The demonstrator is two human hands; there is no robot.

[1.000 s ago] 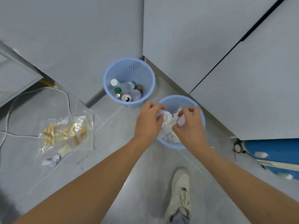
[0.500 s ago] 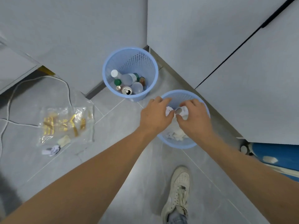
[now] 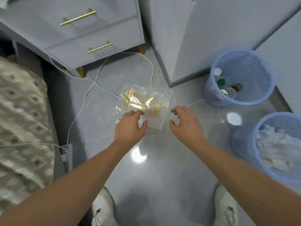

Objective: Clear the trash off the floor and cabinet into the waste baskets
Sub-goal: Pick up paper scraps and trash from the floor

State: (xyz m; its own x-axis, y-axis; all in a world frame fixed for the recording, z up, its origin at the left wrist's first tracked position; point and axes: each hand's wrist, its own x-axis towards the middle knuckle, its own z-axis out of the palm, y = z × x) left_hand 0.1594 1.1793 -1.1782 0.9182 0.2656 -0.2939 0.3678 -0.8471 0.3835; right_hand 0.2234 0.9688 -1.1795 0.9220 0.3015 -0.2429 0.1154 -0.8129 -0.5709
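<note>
Ok, head view: I see both hands empty, fingers spread and loosely curled. Left hand (image 3: pixel 130 128) hovers at the near edge of the clear plastic wrapper (image 3: pixel 145 103) with gold bits, which lies on the floor (image 3: pixel 162 173) by the white cable (image 3: pixel 84 98); contact unclear. Right hand (image 3: pixel 185 124) sits just right of it, apart. Two blue waste baskets at right: far basket (image 3: pixel 254 101) holds bottles and a can, near basket (image 3: pixel 259 154) holds crumpled paper. Frame is motion-blurred.

Glossy tile floor (image 3: pixel 162 173), crinkled clear plastic wrapper (image 3: pixel 143 101), perforated plastic baskets (image 3: pixel 254 101).
</note>
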